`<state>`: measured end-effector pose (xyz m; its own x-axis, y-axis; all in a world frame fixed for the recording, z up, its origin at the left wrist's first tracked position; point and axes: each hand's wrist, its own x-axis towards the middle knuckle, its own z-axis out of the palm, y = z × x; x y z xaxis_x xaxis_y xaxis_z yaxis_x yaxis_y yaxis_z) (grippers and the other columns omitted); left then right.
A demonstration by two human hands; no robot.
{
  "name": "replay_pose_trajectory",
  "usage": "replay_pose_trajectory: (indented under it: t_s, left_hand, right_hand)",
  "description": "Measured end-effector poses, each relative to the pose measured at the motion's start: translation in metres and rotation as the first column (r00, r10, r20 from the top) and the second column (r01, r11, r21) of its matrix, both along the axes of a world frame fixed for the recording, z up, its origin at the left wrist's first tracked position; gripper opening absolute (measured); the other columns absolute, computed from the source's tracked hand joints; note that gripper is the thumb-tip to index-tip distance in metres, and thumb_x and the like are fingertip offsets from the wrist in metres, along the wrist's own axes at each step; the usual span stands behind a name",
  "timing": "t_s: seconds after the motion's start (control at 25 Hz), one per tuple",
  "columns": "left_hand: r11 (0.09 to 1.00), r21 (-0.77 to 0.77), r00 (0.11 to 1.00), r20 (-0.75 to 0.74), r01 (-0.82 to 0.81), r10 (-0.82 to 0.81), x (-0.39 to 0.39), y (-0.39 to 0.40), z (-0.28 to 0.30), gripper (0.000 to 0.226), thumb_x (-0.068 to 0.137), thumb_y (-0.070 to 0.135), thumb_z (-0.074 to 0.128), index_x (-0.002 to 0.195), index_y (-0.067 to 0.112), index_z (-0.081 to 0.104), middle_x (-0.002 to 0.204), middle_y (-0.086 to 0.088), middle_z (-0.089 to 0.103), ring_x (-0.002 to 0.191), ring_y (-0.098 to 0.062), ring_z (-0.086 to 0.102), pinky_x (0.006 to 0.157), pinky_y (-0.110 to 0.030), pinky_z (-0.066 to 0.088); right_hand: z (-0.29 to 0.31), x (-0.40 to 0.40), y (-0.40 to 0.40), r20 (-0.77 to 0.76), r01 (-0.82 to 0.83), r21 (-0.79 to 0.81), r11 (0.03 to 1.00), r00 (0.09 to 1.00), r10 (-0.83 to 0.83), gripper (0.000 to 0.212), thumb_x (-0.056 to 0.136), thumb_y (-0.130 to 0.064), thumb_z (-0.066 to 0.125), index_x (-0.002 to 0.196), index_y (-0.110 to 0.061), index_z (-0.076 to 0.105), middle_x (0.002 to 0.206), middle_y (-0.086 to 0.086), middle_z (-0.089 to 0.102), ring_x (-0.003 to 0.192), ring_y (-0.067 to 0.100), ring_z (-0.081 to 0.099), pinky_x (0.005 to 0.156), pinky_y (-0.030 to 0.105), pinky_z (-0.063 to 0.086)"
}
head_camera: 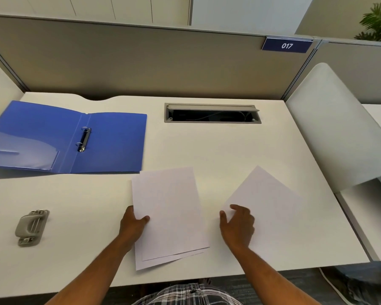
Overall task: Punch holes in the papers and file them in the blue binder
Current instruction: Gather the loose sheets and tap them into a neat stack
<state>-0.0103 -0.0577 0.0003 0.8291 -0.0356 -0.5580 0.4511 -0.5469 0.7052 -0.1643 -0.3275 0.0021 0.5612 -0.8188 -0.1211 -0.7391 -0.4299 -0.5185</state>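
Observation:
The blue binder [110, 144] lies open at the far left of the white desk [240, 150], its two metal rings [84, 139] closed and bare. A grey hole punch [31, 226] sits near the front left. Two white sheets [172, 212] lie stacked, slightly askew, at the front centre; my left hand [132, 225] pinches their left edge, thumb on top. A single sheet [271, 208] lies rotated to the right. My right hand [238, 225] rests on that sheet's left corner, fingers spread; whether it grips the paper I cannot tell.
A grey cable hatch [212, 113] stands open in the desk's back centre. A grey partition [141, 62] with a blue "017" tag [286, 45] closes the back. A white curved side panel [339, 128] borders the desk on the right.

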Motion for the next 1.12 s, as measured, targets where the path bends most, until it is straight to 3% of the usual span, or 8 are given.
replay_pose_trajectory:
  t_s: [0.08, 0.2, 0.36, 0.48, 0.64, 0.8, 1.0, 1.12]
  left_hand:
    - [1.000, -0.013, 1.000, 0.002, 0.006, -0.006, 0.001, -0.001, -0.001, 0.048, 0.090, 0.012, 0.066, 0.135, 0.011, 0.047, 0.132, -0.010, 0.059, 0.115, -0.031, 0.057, 0.093, -0.037, 0.046]
    - [1.000, -0.024, 1.000, -0.003, -0.005, 0.004, 0.001, 0.000, -0.002, 0.045, 0.092, 0.006, 0.059, 0.135, 0.010, 0.047, 0.132, -0.010, 0.058, 0.109, -0.028, 0.057, 0.095, -0.038, 0.046]
    - [0.998, -0.050, 0.999, -0.038, -0.037, 0.035, 0.001, 0.001, -0.005, 0.045, 0.087, 0.002, 0.050, 0.132, 0.011, 0.048, 0.125, -0.010, 0.061, 0.107, -0.030, 0.059, 0.092, -0.040, 0.049]
    - [0.997, -0.049, 0.998, -0.036, -0.056, 0.054, 0.000, 0.001, -0.001, 0.043, 0.087, 0.001, 0.047, 0.129, 0.011, 0.049, 0.122, -0.009, 0.062, 0.105, -0.030, 0.059, 0.088, -0.038, 0.048]
    - [0.997, -0.057, 0.998, -0.035, -0.056, 0.054, -0.001, 0.004, 0.001, 0.042, 0.089, 0.007, 0.055, 0.130, 0.014, 0.049, 0.124, -0.007, 0.062, 0.106, -0.029, 0.061, 0.091, -0.040, 0.050]
    - [0.999, -0.033, 1.000, 0.007, -0.028, 0.028, -0.006, 0.004, 0.010, 0.054, 0.088, -0.001, 0.055, 0.139, 0.012, 0.041, 0.127, -0.006, 0.056, 0.105, -0.024, 0.054, 0.096, -0.040, 0.047]
    - [0.997, -0.021, 0.997, -0.004, -0.078, 0.078, -0.002, 0.013, 0.013, 0.061, 0.083, -0.007, 0.047, 0.139, 0.015, 0.039, 0.130, -0.008, 0.057, 0.110, -0.030, 0.056, 0.096, -0.043, 0.049]
    - [0.997, -0.036, 0.998, -0.012, -0.068, 0.068, -0.005, 0.013, 0.017, 0.061, 0.085, -0.007, 0.047, 0.141, 0.015, 0.038, 0.129, -0.007, 0.055, 0.108, -0.027, 0.054, 0.095, -0.041, 0.048]
  right_hand:
    - [-0.009, -0.006, -0.013, -0.203, 0.002, -0.040, 0.999, 0.979, -0.010, 0.066, 0.093, -0.050, 0.059, 0.149, -0.021, 0.040, 0.160, 0.006, 0.033, 0.149, 0.029, 0.027, 0.114, 0.052, 0.034]
    - [-0.020, -0.011, -0.013, -0.335, -0.129, 0.031, 0.991, 0.933, 0.132, 0.077, 0.099, -0.053, 0.046, 0.161, -0.020, 0.013, 0.171, 0.003, -0.003, 0.157, 0.026, -0.004, 0.124, 0.056, 0.010]
    - [-0.021, -0.011, 0.002, -0.288, -0.376, 0.011, 0.926, 0.886, 0.363, 0.073, 0.098, -0.050, 0.049, 0.160, -0.026, 0.019, 0.171, -0.004, -0.003, 0.158, 0.019, -0.006, 0.124, 0.057, 0.005]
    - [-0.016, -0.012, 0.010, -0.182, -0.292, -0.079, 0.953, 0.944, 0.275, 0.074, 0.094, -0.054, 0.055, 0.156, -0.026, 0.027, 0.171, -0.003, 0.005, 0.158, 0.021, -0.001, 0.123, 0.060, 0.007]
    - [-0.019, -0.011, 0.014, -0.294, -0.173, 0.013, 0.985, 0.941, 0.169, 0.111, 0.081, -0.082, 0.047, 0.162, -0.023, -0.002, 0.169, 0.009, -0.015, 0.156, 0.031, -0.015, 0.121, 0.062, 0.003]
    - [-0.031, -0.011, 0.014, -0.360, -0.248, 0.072, 0.966, 0.897, 0.257, 0.109, 0.082, -0.087, 0.038, 0.159, -0.032, -0.015, 0.166, 0.006, -0.030, 0.153, 0.029, -0.026, 0.121, 0.060, -0.005]
    - [-0.024, -0.016, -0.007, -0.236, -0.184, -0.047, 0.982, 0.957, 0.168, 0.070, 0.097, -0.055, 0.052, 0.157, -0.030, 0.029, 0.169, -0.003, 0.020, 0.154, 0.022, 0.020, 0.120, 0.048, 0.024]
    - [-0.006, -0.011, -0.014, 0.042, -0.088, -0.012, 0.996, 0.995, 0.089, 0.040, 0.098, -0.035, 0.059, 0.136, -0.022, 0.057, 0.134, -0.001, 0.065, 0.122, 0.024, 0.060, 0.098, 0.040, 0.050]
